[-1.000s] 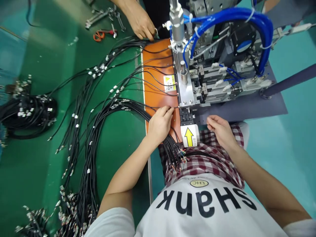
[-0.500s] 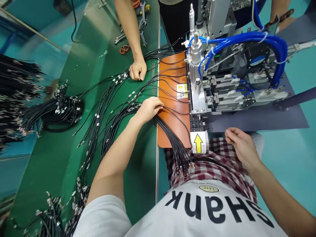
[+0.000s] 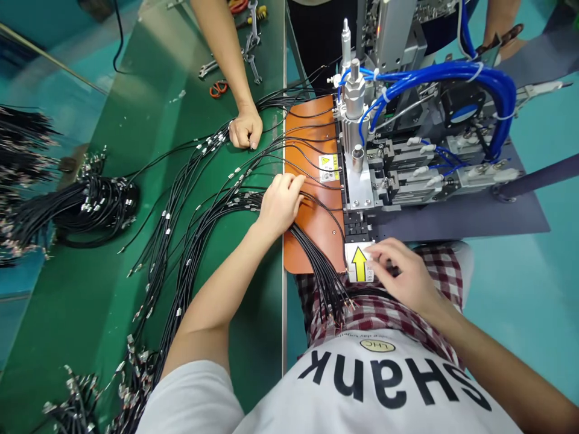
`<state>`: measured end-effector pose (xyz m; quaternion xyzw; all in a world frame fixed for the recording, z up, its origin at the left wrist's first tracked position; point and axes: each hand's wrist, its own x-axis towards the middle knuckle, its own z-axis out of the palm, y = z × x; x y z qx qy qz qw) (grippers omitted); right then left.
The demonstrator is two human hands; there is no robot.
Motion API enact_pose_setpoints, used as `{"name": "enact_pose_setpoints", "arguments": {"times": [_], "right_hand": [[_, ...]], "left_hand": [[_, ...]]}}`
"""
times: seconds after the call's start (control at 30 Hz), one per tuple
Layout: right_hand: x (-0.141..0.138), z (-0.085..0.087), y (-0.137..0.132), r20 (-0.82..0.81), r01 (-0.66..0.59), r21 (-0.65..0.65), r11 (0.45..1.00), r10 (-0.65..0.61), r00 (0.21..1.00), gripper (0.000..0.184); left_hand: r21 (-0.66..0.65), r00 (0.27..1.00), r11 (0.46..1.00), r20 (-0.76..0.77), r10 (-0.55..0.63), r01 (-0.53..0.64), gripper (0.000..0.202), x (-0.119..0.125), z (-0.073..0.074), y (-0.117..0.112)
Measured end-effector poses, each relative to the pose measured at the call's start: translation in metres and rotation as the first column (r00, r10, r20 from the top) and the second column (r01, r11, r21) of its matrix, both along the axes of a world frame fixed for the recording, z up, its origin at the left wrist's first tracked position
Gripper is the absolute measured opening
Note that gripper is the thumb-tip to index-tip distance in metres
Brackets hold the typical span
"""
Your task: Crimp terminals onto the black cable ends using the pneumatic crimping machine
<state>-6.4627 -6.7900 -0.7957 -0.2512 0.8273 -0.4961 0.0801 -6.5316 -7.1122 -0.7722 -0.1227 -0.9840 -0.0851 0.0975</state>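
My left hand [image 3: 281,205] is closed on a bundle of black cables [image 3: 316,256] at the edge of the orange plate [image 3: 312,244]. Their stripped copper ends hang over my lap. My right hand [image 3: 404,274] reaches in beside the white label with a yellow arrow [image 3: 359,263] at the machine's near end. Its thumb and forefinger are bent and a little apart, and I see nothing between them. Single black cables run across the plate into the machine's front edge [image 3: 342,175]. What lies under my left palm is hidden.
A co-worker's hand [image 3: 246,126] rests on cables on the green table [image 3: 149,114]. More cable bundles [image 3: 108,202] lie at the left. Wrenches [image 3: 252,45] and orange-handled scissors [image 3: 218,89] lie at the back. Blue air hoses [image 3: 452,69] arch over the machine.
My right hand has moved left from beyond the machine's end to the arrow label, and its fingers have parted a little. My left hand stays on the cable bundle, its fingers slightly raised.
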Motion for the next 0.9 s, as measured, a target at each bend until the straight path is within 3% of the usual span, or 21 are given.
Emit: {"name": "enact_pose_setpoints", "arguments": {"times": [0.1, 0.2, 0.27, 0.33, 0.4, 0.5, 0.6, 0.8, 0.9], "right_hand": [[0.004, 0.007, -0.018, -0.276, -0.191, 0.257, 0.948, 0.261, 0.925, 0.028], [0.002, 0.009, -0.030, -0.390, -0.205, 0.394, 0.896, 0.365, 0.845, 0.020], [0.000, 0.009, -0.033, -0.450, -0.221, 0.342, 0.913, 0.366, 0.814, 0.021], [0.000, 0.011, -0.034, -0.505, -0.281, 0.224, 0.933, 0.358, 0.785, 0.020], [0.002, 0.014, -0.035, -0.539, -0.379, 0.098, 0.920, 0.369, 0.757, 0.019], [0.009, 0.019, -0.035, -0.517, -0.499, -0.006, 0.867, 0.424, 0.743, 0.017], [0.013, 0.018, -0.033, -0.460, -0.515, -0.033, 0.857, 0.444, 0.769, 0.017], [0.016, 0.006, -0.023, -0.390, -0.510, -0.043, 0.859, 0.456, 0.800, 0.019], [0.018, 0.002, -0.021, -0.378, -0.527, -0.050, 0.848, 0.473, 0.796, 0.021]], "left_hand": [[-0.049, 0.988, 0.987, 0.001, -0.156, 0.156, 0.032, 0.033, 0.002, 0.026], [-0.050, 0.941, 0.941, 0.077, -0.330, 0.334, 0.032, 0.055, -0.002, 0.035], [-0.055, 0.961, 0.960, 0.049, -0.274, 0.276, 0.033, 0.055, -0.005, 0.026], [-0.055, 0.991, 0.990, -0.023, -0.129, 0.127, 0.035, 0.043, -0.005, 0.006], [-0.045, 0.999, 0.999, -0.047, -0.013, 0.011, 0.034, 0.025, -0.004, -0.017], [0.014, 0.997, 1.000, 0.065, -0.028, 0.027, 0.027, 0.002, -0.005, -0.044], [0.093, 0.983, 0.993, 0.163, -0.082, 0.067, 0.026, -0.008, -0.007, -0.061], [0.157, 0.979, 0.987, 0.201, -0.017, -0.015, 0.022, 0.000, 0.003, -0.093], [0.144, 0.973, 0.990, 0.229, -0.041, 0.008, 0.020, 0.002, 0.006, -0.095]]}}
